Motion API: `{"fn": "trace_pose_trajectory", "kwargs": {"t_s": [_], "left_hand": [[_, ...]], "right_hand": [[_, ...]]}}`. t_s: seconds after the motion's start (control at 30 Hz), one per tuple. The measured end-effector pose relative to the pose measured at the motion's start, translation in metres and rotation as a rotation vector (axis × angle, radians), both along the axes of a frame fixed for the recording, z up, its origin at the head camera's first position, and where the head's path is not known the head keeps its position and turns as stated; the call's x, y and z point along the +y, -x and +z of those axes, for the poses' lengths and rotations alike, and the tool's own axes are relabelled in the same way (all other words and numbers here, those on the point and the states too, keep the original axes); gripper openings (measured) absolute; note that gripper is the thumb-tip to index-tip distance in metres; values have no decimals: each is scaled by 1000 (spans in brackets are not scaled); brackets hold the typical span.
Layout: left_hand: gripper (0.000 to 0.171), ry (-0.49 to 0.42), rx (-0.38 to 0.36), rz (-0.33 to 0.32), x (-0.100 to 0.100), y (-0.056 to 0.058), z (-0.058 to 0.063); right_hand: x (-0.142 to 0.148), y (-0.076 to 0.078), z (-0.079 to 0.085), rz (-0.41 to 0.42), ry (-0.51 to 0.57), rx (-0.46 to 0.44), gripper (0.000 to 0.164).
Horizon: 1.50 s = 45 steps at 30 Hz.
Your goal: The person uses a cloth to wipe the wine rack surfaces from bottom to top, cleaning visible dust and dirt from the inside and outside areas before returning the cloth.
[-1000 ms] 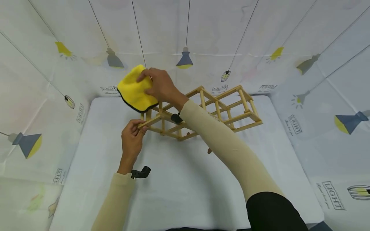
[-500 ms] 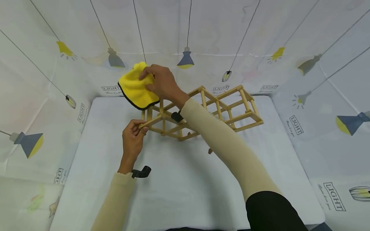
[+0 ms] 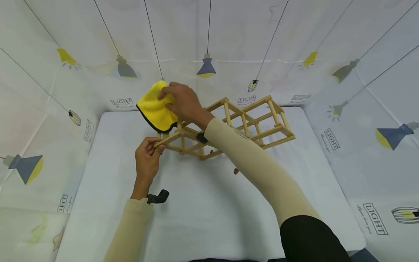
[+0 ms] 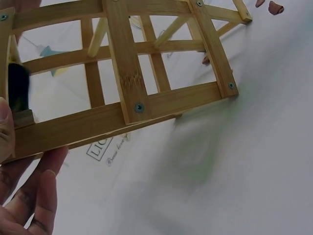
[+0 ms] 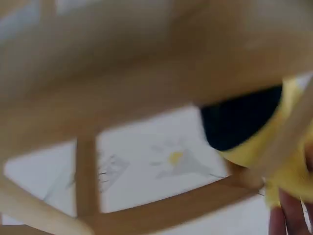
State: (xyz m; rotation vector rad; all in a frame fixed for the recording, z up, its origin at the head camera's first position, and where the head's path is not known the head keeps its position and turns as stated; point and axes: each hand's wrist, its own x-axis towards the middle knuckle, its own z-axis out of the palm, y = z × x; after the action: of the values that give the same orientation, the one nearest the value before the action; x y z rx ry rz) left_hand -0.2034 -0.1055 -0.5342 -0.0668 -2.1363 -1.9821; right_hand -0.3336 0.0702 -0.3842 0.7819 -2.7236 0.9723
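Note:
A light wooden rack (image 3: 228, 109), built of slats and round rods, stands in a zigzag at the back of the table. My left hand (image 3: 147, 160) pinches the end of its front slat at the left, thumb on one side and fingers beneath, as the left wrist view (image 4: 34, 196) shows. Above that same end, my right hand (image 3: 187, 103) grips a yellow cloth (image 3: 156, 107) with black edging. The cloth hangs over the rack's left end and hides part of it. In the right wrist view a dark part of the cloth (image 5: 242, 117) shows behind the slats.
A small brown piece (image 3: 236, 170) lies on the white table (image 3: 203, 211) near my right forearm, which covers part of the rack. Walls printed with hanging lamps (image 3: 206, 67) enclose the table at the back and sides.
My right hand rises slightly with the cloth, then comes down, so the cloth now hangs lower against the rack's left end. My left hand keeps its hold on the slat.

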Motion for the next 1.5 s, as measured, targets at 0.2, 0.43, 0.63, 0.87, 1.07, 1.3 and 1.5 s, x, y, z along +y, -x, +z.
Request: {"fn": "trace_pose_trajectory", "kwargs": {"t_s": [0.2, 0.43, 0.63, 0.87, 1.07, 1.3, 1.5], "left_hand": [[29, -1, -3, -23, -4, -5, 3], [29, 52, -3, -35, -11, -9, 7], [29, 65, -17, 3, -19, -13, 12], [29, 97, -26, -30, -25, -14, 16], [30, 179, -60, 9, -48, -15, 20], [32, 361, -124, 1, -65, -13, 27], [32, 401, -147, 19, -76, -17, 31]], "right_hand": [[38, -9, 36, -114, 491, 114, 24], [154, -29, 81, -148, 831, -133, 31], [248, -52, 59, -258, 953, -121, 34], [317, -86, 33, -374, 959, -123, 37], [340, -105, 7, -399, 841, -239, 38], [340, -107, -14, -259, 551, -397, 33], [332, -98, -20, -224, 323, -511, 28]]}}
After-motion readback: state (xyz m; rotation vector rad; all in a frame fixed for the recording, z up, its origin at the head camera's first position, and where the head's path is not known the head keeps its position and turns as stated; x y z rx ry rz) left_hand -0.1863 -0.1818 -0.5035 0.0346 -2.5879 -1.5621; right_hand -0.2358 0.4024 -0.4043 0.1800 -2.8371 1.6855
